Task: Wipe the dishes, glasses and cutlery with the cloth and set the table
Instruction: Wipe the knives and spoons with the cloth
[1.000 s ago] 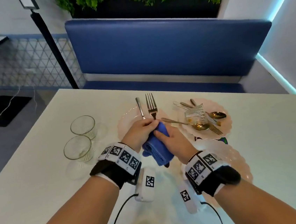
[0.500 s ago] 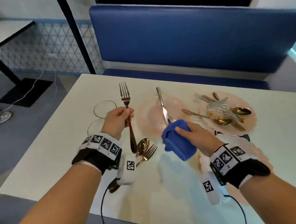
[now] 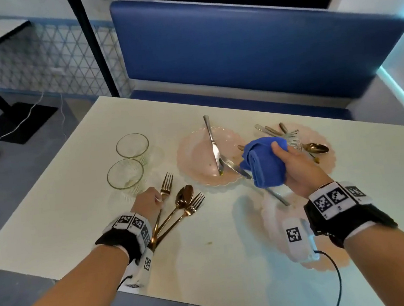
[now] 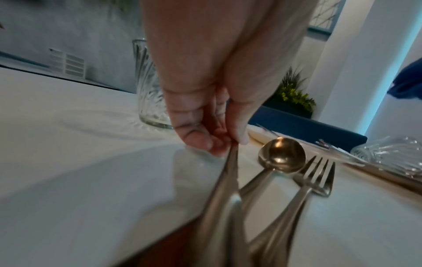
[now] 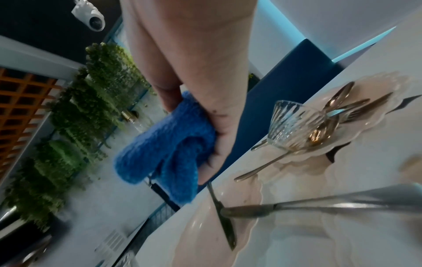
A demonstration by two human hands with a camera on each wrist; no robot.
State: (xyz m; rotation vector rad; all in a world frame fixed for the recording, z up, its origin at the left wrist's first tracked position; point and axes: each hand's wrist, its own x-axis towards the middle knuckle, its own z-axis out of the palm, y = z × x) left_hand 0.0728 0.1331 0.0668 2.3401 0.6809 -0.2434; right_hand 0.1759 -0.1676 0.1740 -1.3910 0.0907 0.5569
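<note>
Three gold pieces lie lower centre; my left hand (image 3: 149, 203) pinches the leftmost fork (image 3: 165, 187) at its slick, stiff neck. Right hand (image 3: 294, 168) clenches the soft blue cloth (image 3: 263, 164) above the pink plate (image 3: 196, 158).

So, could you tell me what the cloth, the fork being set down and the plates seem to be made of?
The blue cloth looks like fluffy microfibre: fuzzy nap, soft folds. The fork looks like polished metal with a gold or copper finish: bright reflections. The pink plate is glossy and faintly translucent, either glass or plastic.
</note>
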